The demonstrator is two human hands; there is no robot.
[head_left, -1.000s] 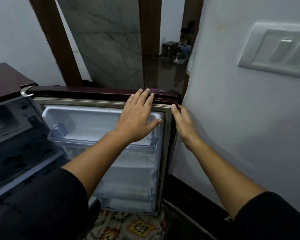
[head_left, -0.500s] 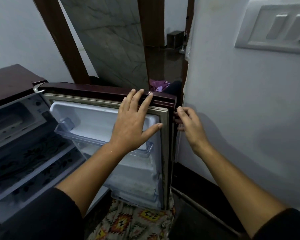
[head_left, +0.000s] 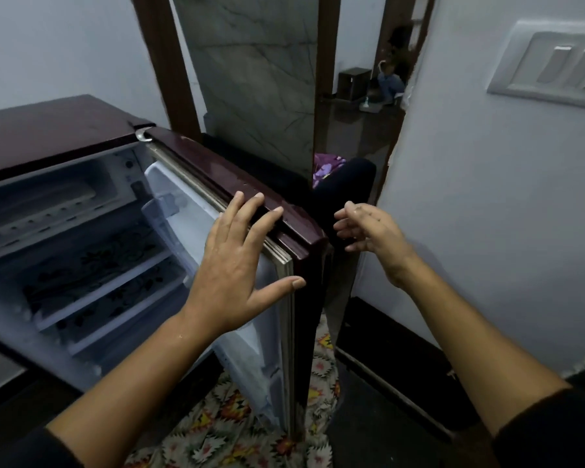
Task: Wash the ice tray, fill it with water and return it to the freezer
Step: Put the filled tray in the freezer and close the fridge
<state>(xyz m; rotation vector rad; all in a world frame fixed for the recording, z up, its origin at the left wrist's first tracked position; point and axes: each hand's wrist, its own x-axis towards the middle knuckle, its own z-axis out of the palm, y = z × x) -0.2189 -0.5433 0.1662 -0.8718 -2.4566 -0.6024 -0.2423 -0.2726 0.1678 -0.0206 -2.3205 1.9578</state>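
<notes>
1. Presses straight, spread fingers (head_left: 255, 204) of the left hand (head_left: 230, 265) on the fridge door (head_left: 210, 160) top edge, thumb splayed toward the gasket.
2. Holds the right hand (head_left: 372, 231) loosely curled, gripping nothing, just off the door's corner at 3 o'clock.
3. Shows a pale tray-like shape (head_left: 44, 211) inside the freezer compartment (head_left: 81, 177), at 9 o'clock of the left hand; cannot tell whether it is the ice tray.

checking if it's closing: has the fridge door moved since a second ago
Yes. The fridge door has swung away from the white wall, toward the fridge body, left hand on its edge.
</notes>
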